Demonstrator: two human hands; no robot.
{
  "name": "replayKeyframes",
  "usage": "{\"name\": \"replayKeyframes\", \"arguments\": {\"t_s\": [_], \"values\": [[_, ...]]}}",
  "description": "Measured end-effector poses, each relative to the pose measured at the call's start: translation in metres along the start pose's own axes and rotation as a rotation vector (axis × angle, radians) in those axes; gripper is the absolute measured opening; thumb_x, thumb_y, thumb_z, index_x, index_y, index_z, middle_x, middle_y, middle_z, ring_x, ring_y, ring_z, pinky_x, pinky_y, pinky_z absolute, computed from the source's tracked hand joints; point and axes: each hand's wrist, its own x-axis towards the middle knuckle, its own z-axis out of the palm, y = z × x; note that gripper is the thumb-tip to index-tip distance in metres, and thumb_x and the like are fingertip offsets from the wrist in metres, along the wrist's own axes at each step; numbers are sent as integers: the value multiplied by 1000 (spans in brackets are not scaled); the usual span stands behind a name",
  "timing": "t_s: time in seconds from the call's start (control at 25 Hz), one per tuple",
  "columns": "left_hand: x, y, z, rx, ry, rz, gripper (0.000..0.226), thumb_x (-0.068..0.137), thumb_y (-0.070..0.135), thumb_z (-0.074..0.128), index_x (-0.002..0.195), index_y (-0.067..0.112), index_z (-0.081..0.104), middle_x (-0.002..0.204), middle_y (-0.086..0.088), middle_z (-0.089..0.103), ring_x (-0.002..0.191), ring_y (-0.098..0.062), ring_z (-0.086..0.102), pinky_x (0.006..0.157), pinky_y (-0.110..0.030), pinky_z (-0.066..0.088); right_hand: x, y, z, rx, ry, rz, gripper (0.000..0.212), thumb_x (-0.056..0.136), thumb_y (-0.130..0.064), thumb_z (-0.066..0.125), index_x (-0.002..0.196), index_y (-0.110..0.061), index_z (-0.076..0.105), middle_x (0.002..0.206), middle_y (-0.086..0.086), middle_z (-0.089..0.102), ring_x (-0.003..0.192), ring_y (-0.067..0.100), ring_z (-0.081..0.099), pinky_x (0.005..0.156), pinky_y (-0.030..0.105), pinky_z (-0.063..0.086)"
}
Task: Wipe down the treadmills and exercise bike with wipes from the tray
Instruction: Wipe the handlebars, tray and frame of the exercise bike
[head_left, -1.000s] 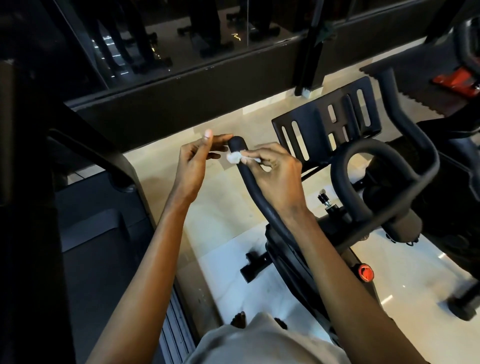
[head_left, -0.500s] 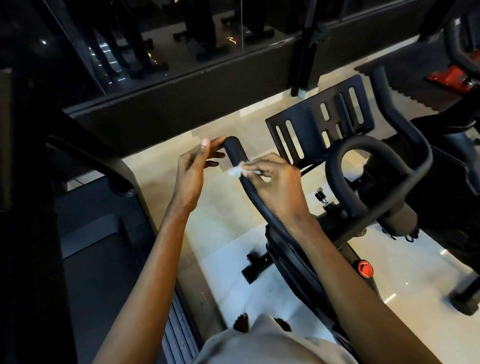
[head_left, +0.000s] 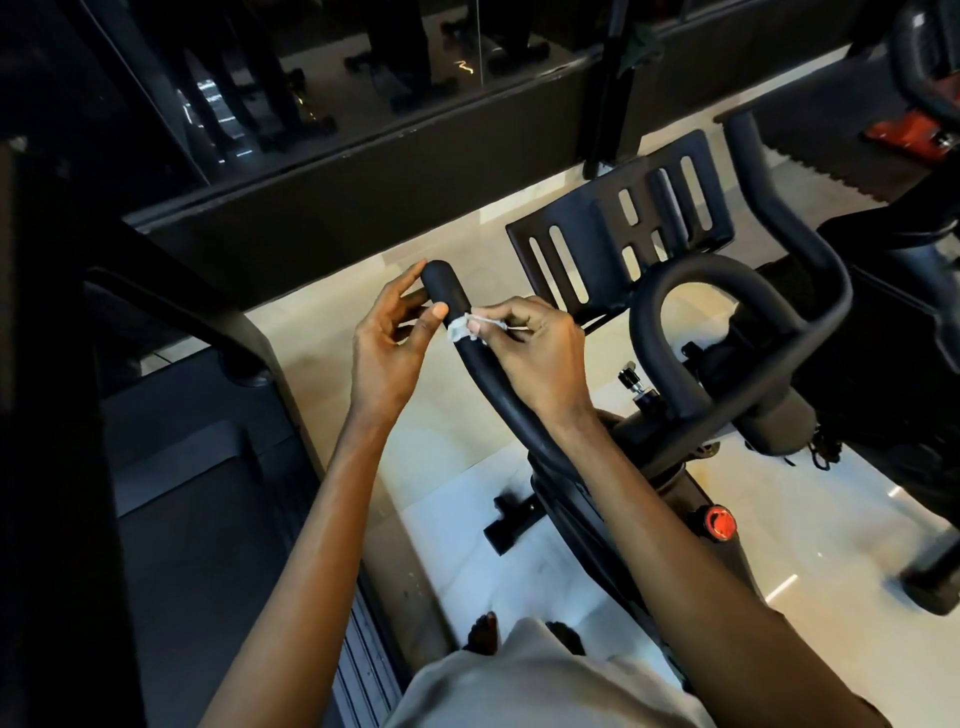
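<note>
The exercise bike's black left handlebar (head_left: 498, 395) curves up from the stem to a rounded tip at the middle of the view. My right hand (head_left: 535, 353) pinches a small white wipe (head_left: 460, 328) and presses it against the bar just below the tip. My left hand (head_left: 389, 343) is at the tip, its fingers and thumb loosely curled around the end of the bar. The inner loop handle (head_left: 691, 270) and the slotted black device holder (head_left: 623, 223) lie to the right. A treadmill deck (head_left: 197, 519) runs along the left. The tray of wipes is out of view.
A dark mirrored wall (head_left: 337, 171) runs across the back. A red knob (head_left: 719, 522) sits on the bike frame lower right. Another dark machine (head_left: 904, 312) stands at the far right on the pale tiled floor (head_left: 831, 545). My foot shows near the bottom.
My right hand has slid the wipe a little down the handlebar from the tip. My left hand has closed in around the bar's end. The view has shifted slightly.
</note>
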Motion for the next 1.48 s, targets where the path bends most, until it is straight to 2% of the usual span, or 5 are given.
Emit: {"name": "replayKeyframes", "arguments": {"t_s": [0.24,0.36,0.56,0.92,1.48], "values": [[-18,0,11,407,160,183,47,102,26,60,146,16,50,158,-5,38,143,-17,39,114,-40,41,-28,22,-42,-237,-317,-74,14,88,-13,76,100,-20,79,97,-10,69,87,7,68,84,30,58],[-39,-10,26,662,-18,448,37,103,13,55,139,12,58,161,-17,31,152,-31,25,120,-49,28,-34,24,-61,-314,-412,-80,12,89,-17,75,98,-23,80,95,-13,67,84,7,66,82,31,56],[-75,-17,29,706,-235,415,40,104,17,48,143,16,55,163,-14,28,155,-30,14,125,-45,11,-52,31,-105,-371,-581,-23,11,89,-24,75,96,-32,80,96,-19,67,85,5,65,79,35,55],[-102,4,43,691,-355,325,40,103,29,48,140,18,58,161,-9,35,154,-24,17,125,-36,6,-83,35,-126,-314,-510,-19,13,89,-22,75,102,-24,77,99,-15,64,85,-6,59,78,1,39],[-146,14,93,688,-308,365,41,97,46,58,127,21,69,136,1,63,147,-21,37,124,-39,20,-119,54,-166,-361,-26,-9,11,91,-6,70,95,-15,75,107,-3,65,102,11,64,92,9,42]]}}
